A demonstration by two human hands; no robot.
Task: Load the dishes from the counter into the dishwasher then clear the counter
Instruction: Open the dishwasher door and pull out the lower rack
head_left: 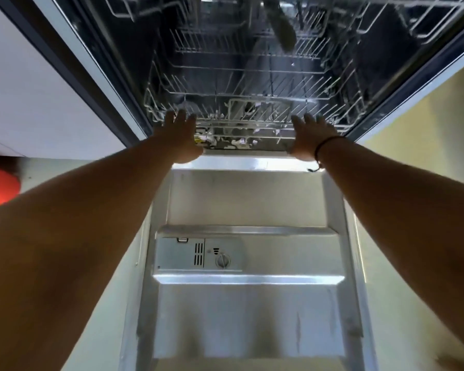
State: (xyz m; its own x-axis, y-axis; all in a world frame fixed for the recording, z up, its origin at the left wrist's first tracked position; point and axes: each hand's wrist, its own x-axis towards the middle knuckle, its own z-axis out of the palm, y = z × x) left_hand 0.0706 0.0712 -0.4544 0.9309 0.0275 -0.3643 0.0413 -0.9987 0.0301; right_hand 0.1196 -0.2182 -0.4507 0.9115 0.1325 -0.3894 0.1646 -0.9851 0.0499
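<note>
Head view: both arms are reaching over the lowered door (248, 303) into the dishwasher. The left hand (181, 137) and right hand (310, 139) are lying flat, fingers straight, on the front rim of the lower rack (252, 103), probably to slide it. The rack is looking empty; no dishes or readable writing are showing.

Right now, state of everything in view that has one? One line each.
Stainless steel dishwasher door: fully open, folded down flat.
Lower white wire rack: inside the tub, not pulled out; contents too blurred to tell.
Upper wire rack: partly in view at the top, load unclear.
Grey detergent dispenser: lid closed.
Left hand: fingers straight, at the rack's front edge.
Right hand: fingers straight, at the rack's front edge; dark band on the wrist.
</note>
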